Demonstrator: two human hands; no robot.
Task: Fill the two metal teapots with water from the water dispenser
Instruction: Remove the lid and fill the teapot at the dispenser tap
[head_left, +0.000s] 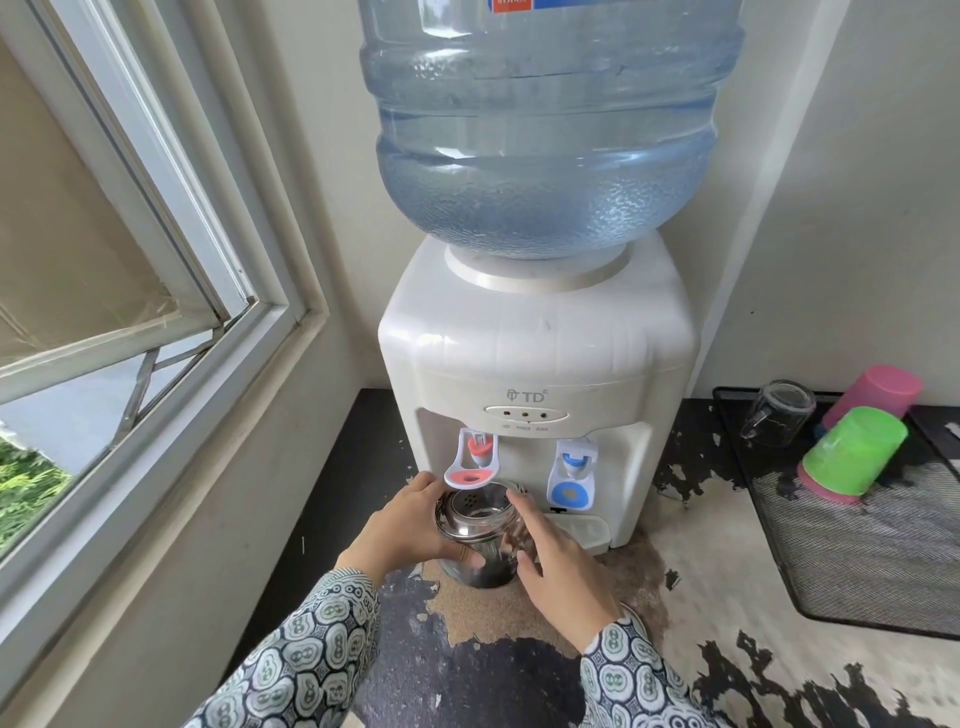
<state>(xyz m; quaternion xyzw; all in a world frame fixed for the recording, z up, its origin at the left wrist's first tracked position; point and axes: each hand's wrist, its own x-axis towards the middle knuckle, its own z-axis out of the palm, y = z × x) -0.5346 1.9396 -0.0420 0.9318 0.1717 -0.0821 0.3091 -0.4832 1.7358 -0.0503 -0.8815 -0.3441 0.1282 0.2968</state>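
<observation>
So, teapot: metal teapot (480, 525) sits under the red tap (471, 460) on the water dispenser (535, 358).
Left hand (402, 530): grips its side.
Right hand (558, 561): fingers straight, touching it.
Risk: off-centre mouth probably means hot water splashing the fingers.

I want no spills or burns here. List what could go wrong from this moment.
1. The metal teapot sits under the red tap; if that tap runs hot, the left hand gripping bare metal could be scalded.
2. The right hand only touches the pot with straight fingers, so a push on the lever might tip it.
3. The counter beneath is peeling and uneven, so the pot may rock.
</observation>
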